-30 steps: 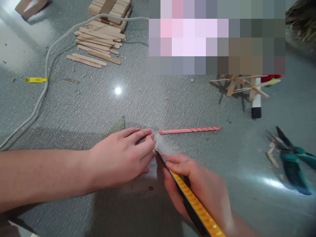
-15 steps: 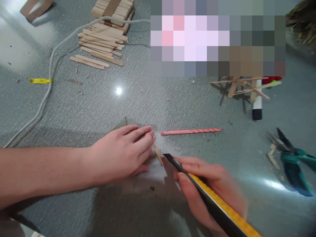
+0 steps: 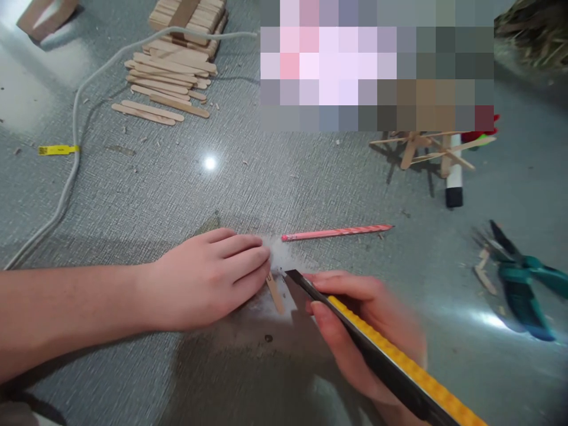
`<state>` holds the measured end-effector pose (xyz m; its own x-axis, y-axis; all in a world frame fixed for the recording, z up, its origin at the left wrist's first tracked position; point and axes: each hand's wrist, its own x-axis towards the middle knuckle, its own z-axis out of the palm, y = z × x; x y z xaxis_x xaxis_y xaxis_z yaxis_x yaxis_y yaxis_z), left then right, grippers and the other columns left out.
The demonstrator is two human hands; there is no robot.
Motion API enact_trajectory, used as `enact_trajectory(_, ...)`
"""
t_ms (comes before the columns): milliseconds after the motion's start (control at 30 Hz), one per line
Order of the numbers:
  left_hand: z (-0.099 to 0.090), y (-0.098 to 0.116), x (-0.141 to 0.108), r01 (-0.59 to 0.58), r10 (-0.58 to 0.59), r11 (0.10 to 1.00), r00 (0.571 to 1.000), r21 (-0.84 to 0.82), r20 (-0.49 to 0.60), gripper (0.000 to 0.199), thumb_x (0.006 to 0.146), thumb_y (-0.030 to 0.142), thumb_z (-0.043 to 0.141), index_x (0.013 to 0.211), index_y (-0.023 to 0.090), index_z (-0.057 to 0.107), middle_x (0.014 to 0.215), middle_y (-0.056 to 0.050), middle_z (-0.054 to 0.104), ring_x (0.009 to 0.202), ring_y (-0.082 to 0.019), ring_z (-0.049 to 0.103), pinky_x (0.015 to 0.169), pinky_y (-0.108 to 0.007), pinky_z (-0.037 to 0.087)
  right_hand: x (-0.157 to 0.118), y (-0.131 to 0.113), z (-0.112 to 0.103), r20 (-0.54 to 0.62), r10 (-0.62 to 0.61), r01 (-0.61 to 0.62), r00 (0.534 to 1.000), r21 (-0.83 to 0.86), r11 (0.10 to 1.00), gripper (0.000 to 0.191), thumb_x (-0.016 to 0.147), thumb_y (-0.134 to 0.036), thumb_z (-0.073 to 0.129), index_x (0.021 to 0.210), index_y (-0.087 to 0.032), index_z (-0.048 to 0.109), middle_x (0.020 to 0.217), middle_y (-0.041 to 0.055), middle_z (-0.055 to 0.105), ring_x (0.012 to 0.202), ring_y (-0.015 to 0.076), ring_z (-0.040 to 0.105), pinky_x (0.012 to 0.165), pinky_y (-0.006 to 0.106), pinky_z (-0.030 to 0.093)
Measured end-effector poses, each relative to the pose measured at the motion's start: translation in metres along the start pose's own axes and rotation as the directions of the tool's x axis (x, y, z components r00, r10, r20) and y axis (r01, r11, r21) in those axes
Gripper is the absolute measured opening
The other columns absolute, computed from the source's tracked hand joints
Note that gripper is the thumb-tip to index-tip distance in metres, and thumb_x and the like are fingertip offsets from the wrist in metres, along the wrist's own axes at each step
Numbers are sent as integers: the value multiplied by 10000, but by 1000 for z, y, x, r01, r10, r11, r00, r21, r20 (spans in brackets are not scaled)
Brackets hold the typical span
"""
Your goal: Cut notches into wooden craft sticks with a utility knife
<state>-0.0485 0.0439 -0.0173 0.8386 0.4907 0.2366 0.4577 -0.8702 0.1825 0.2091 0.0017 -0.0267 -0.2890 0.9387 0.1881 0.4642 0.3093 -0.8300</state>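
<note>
1. A grey, finely textured tabletop (image 3: 146, 195) fills nearly the whole view, its glossy surface scattered with small wood chips and splinters.
2. A small, bright round glare of an overhead lamp (image 3: 210, 163) shines near the middle of the surface.
3. A wider, soft white sheen (image 3: 22, 89) spreads over the far left corner.
4. Another pale streak of reflected light (image 3: 490, 319) lies at the right.
5. Dark, soft shadow (image 3: 248, 378) covers the near edge of the surface.
6. A blurred brownish, straw-like mass (image 3: 532, 29) sits at the far right corner; what it is cannot be told.
</note>
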Motion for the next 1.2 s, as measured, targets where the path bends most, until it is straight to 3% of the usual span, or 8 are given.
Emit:
enact_trajectory(100, -3, -3, 0, 1, -2, 997, 1000, -76, -14, 295, 1036, 162, 418, 1061, 122, 709, 1089, -106, 730, 1004, -223, 676, 824, -354, 562, 3, -2, 1, 49, -41, 41, 998, -4, 999, 316, 860, -134, 637, 1126, -304, 621, 1028, 49, 781, 869, 251, 773, 726, 376, 671)
enact_trajectory(267, -2, -8, 0, 75, -76, 972, 997, -225, 1, 359, 1063, 203, 377, 972, 165, 723, 1012, -68, 705, 860, -175, 606, 792, -329, 519, 10, -7, 2, 152, -139, 144, 978, -23, 989, 286, 841, -102, 636, 1055, -290, 605, 976, 18, 794, 821, 217, 791, 689, 308, 672)
enact_trajectory(400, -1, -6, 2, 58, -60, 987, 998, -150, -11, 333, 1052, 188, 404, 949, 173, 720, 972, -62, 703, 844, -177, 605, 769, -331, 504, 11, -9, 2, 187, -146, 149, 972, -3, 989, 301, 849, -103, 627, 1075, -300, 601, 989, 10, 797, 812, 219, 792, 673, 315, 673)
enact_trajectory(600, -3, -2, 4, -104, 104, 993, 995, -52, -12, 353, 1025, 147, 382, 896, 143, 710, 843, -69, 681, 781, -188, 633, 749, -337, 535, 12, -12, 0, 216, -104, 97, 971, 43, 994, 302, 865, -93, 609, 1075, -311, 611, 944, -17, 789, 778, 196, 783, 624, 271, 650)
enact_trajectory(833, -8, -8, 3, -108, 110, 993, 993, -52, 32, 352, 1046, 174, 389, 910, 174, 714, 895, -64, 696, 794, -170, 634, 721, -307, 537, 15, -14, 0, 222, -88, 63, 971, 118, 991, 277, 871, -98, 623, 1056, -305, 625, 919, -20, 784, 705, 166, 771, 599, 246, 644)
enact_trajectory(1000, -8, -5, 4, -178, 177, 982, 984, 55, 23, 353, 1036, 165, 383, 905, 152, 711, 881, -78, 705, 784, -179, 650, 671, -315, 530, 13, -13, 1, 203, -88, 68, 975, 104, 992, 253, 863, -99, 627, 1036, -284, 628, 889, -11, 782, 701, 177, 766, 598, 268, 644)
enact_trajectory(1200, -7, -7, 5, -176, 175, 983, 984, 55, 15, 305, 1029, 185, 448, 879, 169, 714, 870, -48, 704, 780, -171, 650, 617, -311, 499, 6, -11, 1, 200, 4, -30, 980, 126, 992, 168, 892, -157, 649, 1023, -261, 630, 875, 4, 772, 704, 185, 754, 612, 280, 629)
